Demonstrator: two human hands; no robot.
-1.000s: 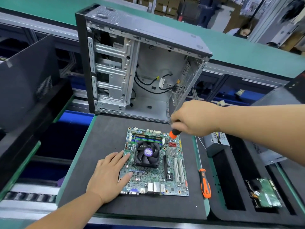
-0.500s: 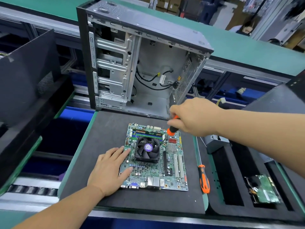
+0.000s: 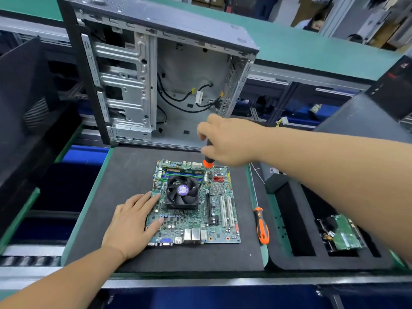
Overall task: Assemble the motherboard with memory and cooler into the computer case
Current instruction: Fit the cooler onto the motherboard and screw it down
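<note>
A green motherboard (image 3: 196, 204) lies flat on a dark foam mat (image 3: 124, 175), its long axis running from the person toward the open computer case (image 3: 160, 72) standing upright just beyond the board's far edge; the port row faces the person, and the memory stick (image 3: 184, 171) lies crosswise along the far end. The black cooler (image 3: 182, 192), fan up, sits on the board's far-left half, just on the near side of the memory.

The left hand (image 3: 131, 226) rests flat and relaxed on the board's left edge, fingers straight, tips beside the cooler. The right hand (image 3: 225, 141) is clenched round a screwdriver (image 3: 207, 162) with an orange-and-black handle, held nearly upright over the board's far end, shaft pointing down toward the cooler's far-right corner; whether the tip touches anything cannot be told.

A second orange screwdriver (image 3: 261, 226) lies on the mat just right of the board, parallel to its long axis. Farther right, a hard drive (image 3: 343, 235) sits in a slot of a black foam tray (image 3: 289, 262).
</note>
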